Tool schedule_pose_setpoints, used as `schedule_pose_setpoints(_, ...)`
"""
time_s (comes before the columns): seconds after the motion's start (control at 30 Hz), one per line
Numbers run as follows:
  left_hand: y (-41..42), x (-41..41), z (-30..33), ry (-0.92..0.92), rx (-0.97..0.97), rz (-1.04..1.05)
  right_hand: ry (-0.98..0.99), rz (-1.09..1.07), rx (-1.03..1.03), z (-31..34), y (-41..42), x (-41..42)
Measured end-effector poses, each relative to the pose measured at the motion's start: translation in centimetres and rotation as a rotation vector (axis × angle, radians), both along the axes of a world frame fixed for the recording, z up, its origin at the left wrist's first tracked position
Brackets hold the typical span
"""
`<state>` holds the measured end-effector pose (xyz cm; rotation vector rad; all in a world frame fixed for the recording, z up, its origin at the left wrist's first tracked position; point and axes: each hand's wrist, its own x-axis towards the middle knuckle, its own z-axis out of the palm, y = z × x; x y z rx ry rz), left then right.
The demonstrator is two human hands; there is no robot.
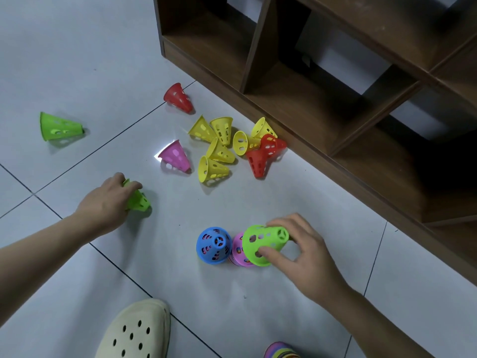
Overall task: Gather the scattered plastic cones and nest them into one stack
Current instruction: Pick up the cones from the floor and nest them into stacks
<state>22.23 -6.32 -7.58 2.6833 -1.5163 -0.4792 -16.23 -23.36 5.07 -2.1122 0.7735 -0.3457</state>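
My right hand (304, 254) grips a green cone (263, 241), tilted over a pink stack (238, 250) on the floor. A blue-topped stack (213, 245) stands upright just left of it. My left hand (108, 202) holds another green cone (138, 200) lying on the tiles. Farther off lie a pink cone (175, 156), several yellow cones (219, 143), two red cones (265, 153) by the shelf, a lone red cone (178, 97) and a third green cone (59, 126) at far left.
A brown wooden shelf unit (322, 99) runs along the right and back, its base close to the red and yellow cones. A cream clog (136, 332) sits at the bottom edge. Another multicoloured stack (281, 351) peeks in at the bottom right.
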Motion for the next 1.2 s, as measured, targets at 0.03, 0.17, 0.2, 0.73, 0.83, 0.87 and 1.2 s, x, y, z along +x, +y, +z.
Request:
schedule_pose_setpoints(0.03, 0.0, 0.0, 0.1, 0.001, 0.007, 0.001, 0.026, 0.022, -0.012, -0.5, 0.3, -0.1)
schedule_pose_setpoints(0.17, -0.2, -0.5, 1.6, -0.029, -0.067, -0.073, 0.101, 0.06, 0.064, -3.3, 0.8, 0.1)
schedule_pose_setpoints(0.2, -0.3, -0.9, 2.1, -0.024, -0.113, -0.09, 0.107, 0.05, 0.087, -4.1, 0.8, 0.2)
schedule_pose_setpoints(0.73, -2.5, -15.9, 8.0, 0.602, -0.394, -0.341, 0.093, 0.057, 0.109, -6.4, 1.1, 0.5)
schedule_pose_setpoints(0.83, -1.9, -15.5, 6.0, 0.563, -0.35, -0.355, 0.091, 0.054, 0.111, -6.5, 1.1, 0.5)
schedule_pose_setpoints(0.87, -1.8, -15.1, 5.4, 0.53, -0.325, -0.343, 0.088, 0.05, 0.109, -6.5, 1.1, 0.5)
schedule_pose_setpoints(1.2, 2.8, -7.3, 4.4, -0.059, -0.422, -0.009, 0.066, -0.022, 0.105, -7.0, 1.5, 0.7)
